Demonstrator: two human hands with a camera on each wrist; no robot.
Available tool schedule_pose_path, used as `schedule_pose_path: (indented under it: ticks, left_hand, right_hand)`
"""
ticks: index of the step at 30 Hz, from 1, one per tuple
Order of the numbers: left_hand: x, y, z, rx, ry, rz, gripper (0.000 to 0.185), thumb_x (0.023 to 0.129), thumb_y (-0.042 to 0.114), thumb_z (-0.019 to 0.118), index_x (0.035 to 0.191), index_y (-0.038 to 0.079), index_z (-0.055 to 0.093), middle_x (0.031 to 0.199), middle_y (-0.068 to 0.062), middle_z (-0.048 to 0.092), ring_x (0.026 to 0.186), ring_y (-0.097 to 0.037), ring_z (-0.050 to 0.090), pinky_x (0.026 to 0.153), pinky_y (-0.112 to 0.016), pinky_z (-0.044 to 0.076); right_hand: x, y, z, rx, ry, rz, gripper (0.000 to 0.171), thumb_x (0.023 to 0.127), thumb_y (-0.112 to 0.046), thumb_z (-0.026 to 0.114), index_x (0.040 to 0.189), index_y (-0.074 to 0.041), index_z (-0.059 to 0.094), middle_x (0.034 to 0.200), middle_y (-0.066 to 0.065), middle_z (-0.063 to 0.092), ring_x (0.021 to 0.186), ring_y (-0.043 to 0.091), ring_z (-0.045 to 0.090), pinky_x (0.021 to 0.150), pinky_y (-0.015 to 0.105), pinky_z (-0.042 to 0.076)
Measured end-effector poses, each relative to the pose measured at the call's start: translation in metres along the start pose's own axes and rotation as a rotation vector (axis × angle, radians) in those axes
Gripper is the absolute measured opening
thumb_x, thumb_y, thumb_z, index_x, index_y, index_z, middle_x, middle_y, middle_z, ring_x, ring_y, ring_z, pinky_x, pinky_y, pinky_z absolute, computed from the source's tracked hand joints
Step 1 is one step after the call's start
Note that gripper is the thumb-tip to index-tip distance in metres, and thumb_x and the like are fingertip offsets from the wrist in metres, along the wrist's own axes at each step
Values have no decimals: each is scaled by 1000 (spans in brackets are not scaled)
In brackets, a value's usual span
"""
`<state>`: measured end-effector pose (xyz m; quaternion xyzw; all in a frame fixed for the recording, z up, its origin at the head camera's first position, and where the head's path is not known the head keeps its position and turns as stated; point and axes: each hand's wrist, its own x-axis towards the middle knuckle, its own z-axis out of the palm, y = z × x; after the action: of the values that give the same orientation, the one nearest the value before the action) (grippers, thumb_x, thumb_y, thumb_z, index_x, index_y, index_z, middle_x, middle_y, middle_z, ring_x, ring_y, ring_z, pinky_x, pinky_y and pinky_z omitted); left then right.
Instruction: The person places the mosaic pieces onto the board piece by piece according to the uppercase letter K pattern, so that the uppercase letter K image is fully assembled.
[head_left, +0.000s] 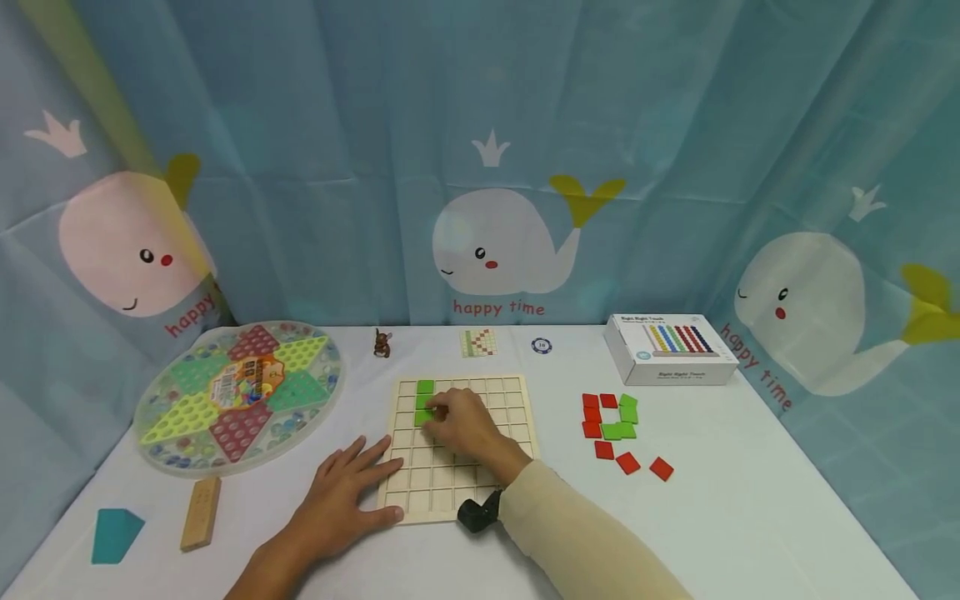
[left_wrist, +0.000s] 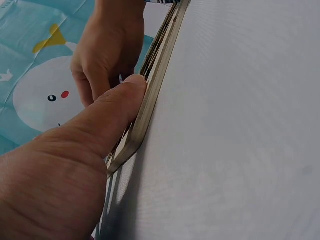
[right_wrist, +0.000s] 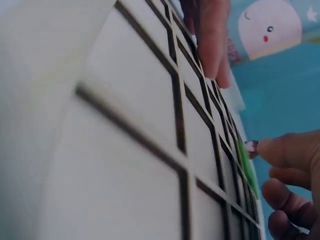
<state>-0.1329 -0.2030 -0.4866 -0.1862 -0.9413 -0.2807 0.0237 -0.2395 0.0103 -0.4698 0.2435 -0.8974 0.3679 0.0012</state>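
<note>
My right hand [head_left: 461,423] rests over the upper left part of the wooden grid board [head_left: 480,475], its fingertips curled onto a green tile [head_left: 423,416] and pinching it at its cell in the board's left columns. Two more green tiles [head_left: 425,393] sit in the cells just above it, one touching the next. My left hand [head_left: 341,496] lies flat on the white worktop [head_left: 750,517], fingers straight and spread, the thumb pressed along the board's lower left edge; the left wrist view shows that thumb [left_wrist: 107,120] right against the rim. To the right of the board, well apart from it, lies a loose heap of red and green tiles [head_left: 618,429]. A round Chinese checkers set [head_left: 240,396] sits to the left, and a white box [head_left: 670,348] stands at the back right.
</note>
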Motion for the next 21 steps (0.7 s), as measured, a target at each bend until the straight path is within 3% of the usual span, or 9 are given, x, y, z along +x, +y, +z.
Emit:
schedule_pose_path:
  ticks: [5,11,17,21]
  left_hand:
    - [-1,-1,-2,1,5,0,66,77,60,70,129,21,65,149,-1,41,139,-39,24,106,-59,13]
    - [-2,-3,-3,0,2,-6,67,77,62,70,129,21,64,149,-1,41,139,-39,24,105,-60,13]
    - [-2,-3,-1,-21,-3,-6,67,77,61,70,130,21,64,149,-1,41,139,-40,24,105,-60,13]
    - [-1,-2,0,-35,-4,0,66,77,60,70,130,20,64,148,-2,42,139,-40,24,105,-60,13]
  right_hand:
    - [-10,-12,-19,59,6,24,32,86,-19,73,116,-7,70,91,-1,62,81,14,53,68,27,47]
    - [-26,-18,-48,87,96,-77,33,85,-20,74,117,-12,70,95,0,64,89,21,56,74,34,48]
    - [-46,-18,-79,136,196,-145,34,83,-18,76,117,-15,70,95,-10,61,91,18,56,76,41,49]
    - [-61,-14,-102,130,244,-193,37,83,-19,78,118,-15,69,98,-10,61,93,17,56,77,41,48]
